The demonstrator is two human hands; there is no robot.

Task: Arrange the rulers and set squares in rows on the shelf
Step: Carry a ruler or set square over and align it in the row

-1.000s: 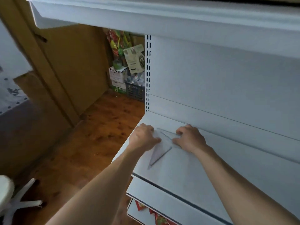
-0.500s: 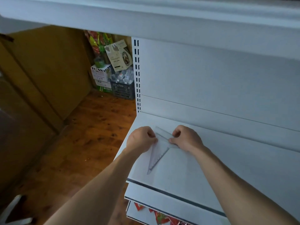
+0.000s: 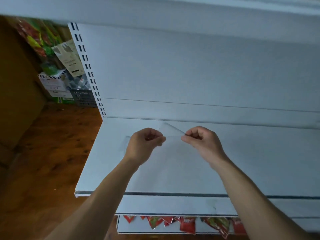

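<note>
White metal shelf, wooden floor beyond the left hand. Clear set square: held between both hands, over the shelf's rear part; blurred, contact with the shelf unclear. Left hand: fingers curled, pinching its left end. Right hand: curled, pinching its right end. Red snack packets: lower tier, beneath the forearms.

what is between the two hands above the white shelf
A clear plastic set square, pinched by the left hand and right hand, seen in the head view.
</note>
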